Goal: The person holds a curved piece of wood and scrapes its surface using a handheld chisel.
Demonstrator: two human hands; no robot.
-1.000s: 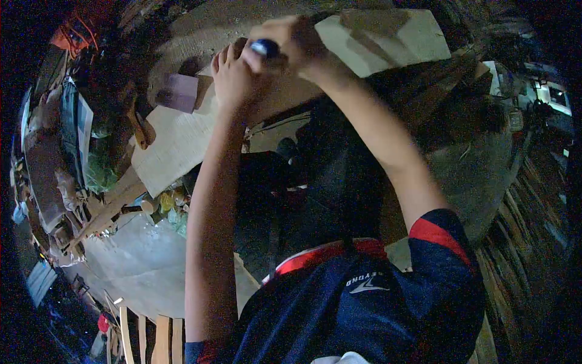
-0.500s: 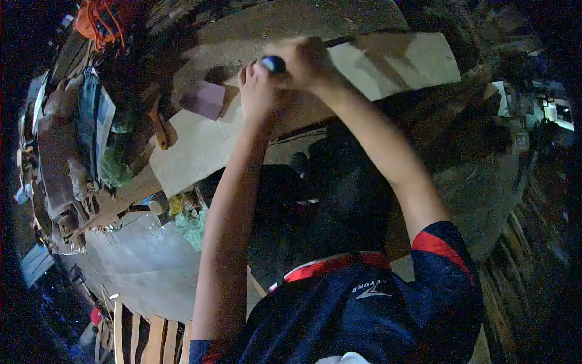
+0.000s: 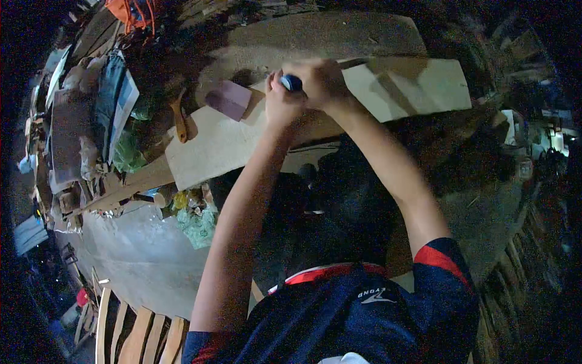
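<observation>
My left hand [image 3: 284, 104] is closed around an object with a dark blue, rounded end [image 3: 291, 83] and a paler rim. The rest of that object is hidden in my fingers, so its kind does not show. Right beside it, my right hand [image 3: 321, 84] is smeared by motion, and its fingers cannot be made out. Both hands are over a long pale board [image 3: 212, 142]. A pinkish-purple sheet [image 3: 230, 101] lies at the board's far edge, left of my hands.
A brush with a wooden handle [image 3: 180, 121] lies left of the board. Farther left are a green plastic bag [image 3: 128, 151] and cluttered boards. An orange bag [image 3: 130, 13] is at the top left. Curved wooden slats [image 3: 138, 337] stand at the lower left.
The view has shifted, so the board and both hands appear lower and farther right. My left hand keeps its hold on the blue-ended object; my right hand stays blurred beside it.
</observation>
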